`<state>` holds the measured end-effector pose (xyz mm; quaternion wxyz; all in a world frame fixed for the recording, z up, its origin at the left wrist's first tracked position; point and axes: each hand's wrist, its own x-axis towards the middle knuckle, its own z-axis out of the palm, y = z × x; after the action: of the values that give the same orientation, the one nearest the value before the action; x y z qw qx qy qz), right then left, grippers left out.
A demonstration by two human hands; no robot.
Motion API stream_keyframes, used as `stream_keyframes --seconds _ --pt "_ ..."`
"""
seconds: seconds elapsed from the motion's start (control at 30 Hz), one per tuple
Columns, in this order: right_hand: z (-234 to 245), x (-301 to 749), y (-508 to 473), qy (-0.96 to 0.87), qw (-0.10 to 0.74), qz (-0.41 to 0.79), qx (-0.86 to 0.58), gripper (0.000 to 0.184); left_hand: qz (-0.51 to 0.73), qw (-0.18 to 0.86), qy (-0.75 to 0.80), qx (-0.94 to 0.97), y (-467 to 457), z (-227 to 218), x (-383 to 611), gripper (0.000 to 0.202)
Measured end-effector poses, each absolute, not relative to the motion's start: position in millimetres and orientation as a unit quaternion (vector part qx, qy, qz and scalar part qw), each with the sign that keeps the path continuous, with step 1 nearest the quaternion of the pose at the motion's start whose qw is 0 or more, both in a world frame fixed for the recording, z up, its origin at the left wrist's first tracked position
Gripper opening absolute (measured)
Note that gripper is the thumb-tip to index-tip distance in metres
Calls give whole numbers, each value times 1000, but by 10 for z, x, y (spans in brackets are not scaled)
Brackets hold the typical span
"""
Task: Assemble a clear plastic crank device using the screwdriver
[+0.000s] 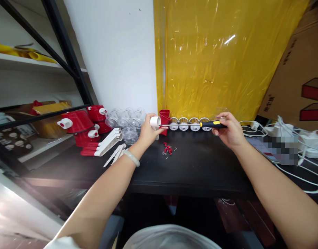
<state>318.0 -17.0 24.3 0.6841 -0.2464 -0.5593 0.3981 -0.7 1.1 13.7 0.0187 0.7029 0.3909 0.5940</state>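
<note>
My left hand (146,133) is closed round a small white cylindrical part (155,121), held up above the black table (195,169). My right hand (227,132) grips the black-and-yellow handle of a screwdriver (200,124), whose shaft lies level and points left, its tip at the white part. A red plastic piece (164,118) stands just behind the white part. Small red clips and screws (168,149) lie on the table below the hands. A pale bangle sits on my left wrist.
A row of white round parts (189,124) lines the back of the table before a yellow plastic sheet (221,55). Red housings (80,124), clear cups (125,119) and white strips (111,143) lie left. White cables and plugs (291,138) lie right; cardboard boxes (299,69) stand behind.
</note>
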Motion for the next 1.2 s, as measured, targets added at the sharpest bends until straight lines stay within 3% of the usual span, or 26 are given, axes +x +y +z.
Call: stream_keyframes --seconds 1.2 --pt "191 3241 -59 -586 656 356 -314 21 578 37 377 723 37 110 -15 59"
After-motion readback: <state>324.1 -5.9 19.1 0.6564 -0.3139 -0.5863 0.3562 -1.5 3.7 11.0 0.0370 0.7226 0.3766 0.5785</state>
